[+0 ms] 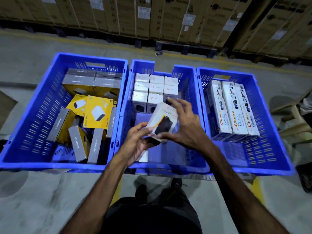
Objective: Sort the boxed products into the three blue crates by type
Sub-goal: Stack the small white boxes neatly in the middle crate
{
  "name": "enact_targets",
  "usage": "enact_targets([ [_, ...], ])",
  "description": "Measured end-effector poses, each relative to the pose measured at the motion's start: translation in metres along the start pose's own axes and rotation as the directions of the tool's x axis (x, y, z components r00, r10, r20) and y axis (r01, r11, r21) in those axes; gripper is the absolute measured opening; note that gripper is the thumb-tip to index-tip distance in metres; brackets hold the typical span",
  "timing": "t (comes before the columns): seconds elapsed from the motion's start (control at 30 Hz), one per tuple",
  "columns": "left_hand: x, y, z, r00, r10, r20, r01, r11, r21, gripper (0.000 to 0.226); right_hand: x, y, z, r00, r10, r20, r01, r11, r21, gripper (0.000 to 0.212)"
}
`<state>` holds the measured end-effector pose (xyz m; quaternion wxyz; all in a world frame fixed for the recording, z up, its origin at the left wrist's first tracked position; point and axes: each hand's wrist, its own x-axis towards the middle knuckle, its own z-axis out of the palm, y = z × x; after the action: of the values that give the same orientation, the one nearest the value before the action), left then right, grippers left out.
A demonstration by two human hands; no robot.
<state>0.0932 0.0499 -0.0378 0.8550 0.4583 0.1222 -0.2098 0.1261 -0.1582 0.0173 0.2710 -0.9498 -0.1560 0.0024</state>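
Background: stacked brown cartons (168,17) on dark pallets across the far side, behind a yellow floor line (101,43). Foreground: three blue crates side by side on a grey concrete floor (33,200).

Left crate (22,141): yellow-and-grey boxes (98,114), tidy along the far wall, tumbled at angles toward the near wall.

Right crate (270,159): three long white "Choice" boxes (232,108) lying parallel against the far end; near half showing bare floor.

Middle crate (189,159): white cube boxes (156,89) packed in three rows at the far end; nearest row partly hidden behind the hands.

Above the middle crate, clear of its floor: small white box (164,122) with a dark picture panel, tilted.

Left hand (138,142): palm up beneath the box's lower end, fingers curled around it.

Right hand (184,125): thumb and lower fingers pinching the box's near right edge, upper fingers spread over its far corner.

Lower edge: dark trousers and shoes (175,183). Far right: pale seat (287,108), cut off by the frame edge.
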Motion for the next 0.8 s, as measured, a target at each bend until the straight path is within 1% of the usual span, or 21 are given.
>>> enact_targets([
  [0.03,-0.001,0.000,-0.003,0.999,-0.041,0.032,0.045,0.989,-0.139,0.054,-0.002,0.003,-0.001,0.996,0.090,-0.016,-0.087,0.983,0.161,0.105],
  [0.07,-0.001,0.001,-0.006,0.996,-0.070,0.055,0.081,0.971,-0.225,0.059,-0.003,0.004,-0.001,0.983,0.185,0.006,-0.176,0.925,0.337,0.095],
  [0.1,-0.002,0.002,-0.007,0.994,-0.079,0.077,0.097,0.960,-0.263,0.060,-0.004,0.004,-0.001,0.963,0.261,0.065,-0.259,0.835,0.485,0.088],
  [0.13,-0.002,0.001,-0.008,0.992,-0.074,0.098,0.098,0.958,-0.269,0.061,-0.005,0.004,0.000,0.944,0.302,0.130,-0.319,0.749,0.580,0.084],
  [0.17,-0.001,0.002,-0.009,0.991,-0.063,0.114,0.091,0.962,-0.257,0.061,-0.005,0.004,0.003,0.933,0.316,0.173,-0.352,0.695,0.627,0.081],
  [0.3,0.003,0.003,-0.008,0.990,-0.018,0.141,0.047,0.977,-0.208,0.061,-0.001,0.010,0.009,0.923,0.320,0.216,-0.380,0.660,0.648,0.071],
  [0.37,0.006,0.003,-0.011,0.987,0.000,0.159,0.024,0.989,-0.149,0.055,0.000,0.014,0.005,0.924,0.303,0.234,-0.381,0.667,0.640,0.071],
  [0.43,0.010,0.000,-0.012,0.989,0.006,0.149,-0.002,1.000,-0.028,0.055,0.003,0.020,0.000,0.928,0.255,0.270,-0.370,0.696,0.615,0.060],
  [0.5,0.016,-0.002,-0.012,0.996,0.029,0.083,-0.040,0.990,0.138,0.058,0.006,0.027,-0.001,0.924,0.234,0.302,-0.374,0.722,0.583,0.049],
  [0.53,0.018,-0.003,-0.013,0.997,0.068,0.040,-0.076,0.967,0.243,0.060,0.008,0.031,0.000,0.921,0.247,0.302,-0.381,0.734,0.562,0.048],
  [0.57,0.018,-0.004,-0.014,0.991,0.137,-0.002,-0.126,0.920,0.371,0.062,0.011,0.036,0.001,0.918,0.275,0.287,-0.393,0.741,0.545,0.050],
  [0.6,0.018,-0.005,-0.017,0.974,0.226,-0.031,-0.179,0.843,0.507,0.063,0.016,0.045,0.005,0.910,0.322,0.260,-0.413,0.749,0.518,0.055],
  [0.67,0.015,-0.005,-0.023,0.913,0.407,-0.035,-0.262,0.649,0.714,0.058,0.027,0.062,0.014,0.891,0.407,0.201,-0.453,0.772,0.446,0.064],
  [0.73,0.011,-0.002,-0.023,0.845,0.534,0.031,-0.338,0.489,0.804,0.046,0.042,0.080,0.027,0.869,0.467,0.166,-0.494,0.790,0.365,0.067],
  [0.77,0.009,0.000,-0.023,0.808,0.581,0.096,-0.378,0.387,0.841,0.040,0.051,0.088,0.034,0.858,0.490,0.154,-0.512,0.793,0.329,0.066],
  [0.8,0.006,0.002,-0.021,0.774,0.610,0.168,-0.399,0.264,0.878,0.034,0.060,0.091,0.039,0.847,0.509,0.155,-0.531,0.790,0.307,0.065],
])
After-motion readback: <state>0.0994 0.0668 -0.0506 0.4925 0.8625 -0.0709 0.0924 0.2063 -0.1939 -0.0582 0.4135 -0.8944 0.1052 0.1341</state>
